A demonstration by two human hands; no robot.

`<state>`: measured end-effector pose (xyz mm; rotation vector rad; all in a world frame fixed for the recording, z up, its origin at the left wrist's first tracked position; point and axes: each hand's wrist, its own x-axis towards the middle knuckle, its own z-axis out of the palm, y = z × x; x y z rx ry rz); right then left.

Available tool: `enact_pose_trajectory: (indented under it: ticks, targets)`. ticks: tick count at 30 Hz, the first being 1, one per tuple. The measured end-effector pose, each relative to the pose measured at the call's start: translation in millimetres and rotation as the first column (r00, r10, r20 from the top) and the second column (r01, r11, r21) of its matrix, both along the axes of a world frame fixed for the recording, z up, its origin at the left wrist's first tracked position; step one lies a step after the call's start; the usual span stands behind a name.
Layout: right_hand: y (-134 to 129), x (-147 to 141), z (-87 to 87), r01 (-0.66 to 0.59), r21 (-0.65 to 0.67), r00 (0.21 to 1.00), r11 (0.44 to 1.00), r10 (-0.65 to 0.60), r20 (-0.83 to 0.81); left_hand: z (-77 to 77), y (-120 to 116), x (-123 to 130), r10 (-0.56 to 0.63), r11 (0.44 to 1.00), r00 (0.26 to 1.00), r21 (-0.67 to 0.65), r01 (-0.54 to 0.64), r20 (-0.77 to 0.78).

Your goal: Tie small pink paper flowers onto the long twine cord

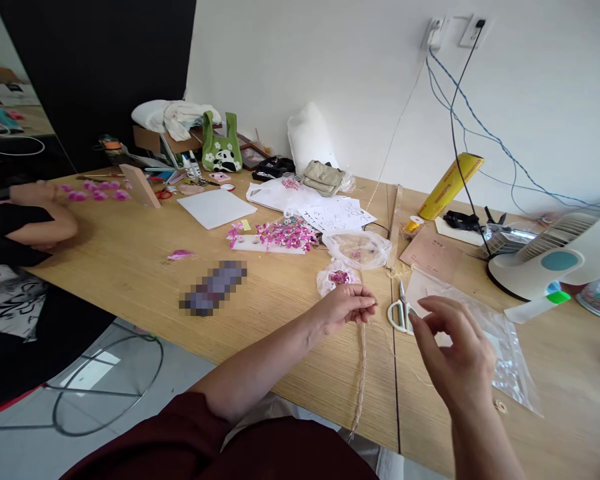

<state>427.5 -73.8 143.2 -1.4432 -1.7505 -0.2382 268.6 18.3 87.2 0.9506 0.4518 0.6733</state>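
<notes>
My left hand is closed in a pinch above the table, with a tiny reddish bit at its fingertips too small to name. Below it, a pale twisted cord runs down over the table's front edge. My right hand is raised to the right, thumb and forefinger slightly apart, with nothing visible between them. White-handled scissors lie between my hands, blades pointing away. Just beyond my left hand, magenta flower pieces rest in a small crumpled clear plastic bag. A thin loose thread curls across the table.
Pink flower sprays lie on a white holed strip. A clear bag is under my right hand; a white fan stands beyond. A yellow box leans near hanging cables. Another person's arm rests at far left.
</notes>
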Motion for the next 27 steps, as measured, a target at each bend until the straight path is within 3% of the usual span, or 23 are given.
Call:
enact_pose_trajectory:
  ticks: [2,4,8,11,17,21,24,27]
  targets:
    - [-1.7,7.6,4.2,-0.208,0.010,0.955,0.978,0.201,0.216,0.8,2.4,-2.0,-0.067,0.995,0.997,-0.068,0.070,0.036]
    - [1.9,14.1,6.0,-0.323,-0.071,0.869,0.944,0.325,0.373,2.0,2.9,-2.6,-0.126,0.985,0.990,-0.107,0.132,0.060]
    - [15.5,22.0,7.5,-0.369,-0.257,0.728,0.893,0.449,0.518,4.0,0.2,-0.9,-0.196,0.969,0.978,-0.141,0.204,0.070]
    - [21.7,24.8,7.1,-0.416,-0.301,0.691,0.858,0.514,0.509,4.8,-1.1,0.1,-0.208,0.966,0.976,-0.144,0.215,0.062]
    - [22.7,27.8,-0.8,-0.445,-0.267,0.705,0.855,0.518,0.485,7.3,-1.6,1.4,-0.239,0.958,0.971,-0.154,0.241,0.029]
    - [20.4,17.6,-4.8,-0.401,-0.233,0.778,0.886,0.463,0.425,8.7,-4.6,3.1,-0.238,0.964,0.971,-0.119,0.238,0.016]
    - [19.4,4.7,-10.4,-0.284,-0.151,0.891,0.947,0.319,0.323,7.0,-6.8,5.3,-0.174,0.985,0.985,-0.013,0.174,-0.004]
    - [20.1,-5.1,-20.1,-0.110,-0.092,0.976,0.990,0.125,0.181,4.2,-8.8,8.9,-0.044,0.982,0.996,0.179,0.057,-0.081]
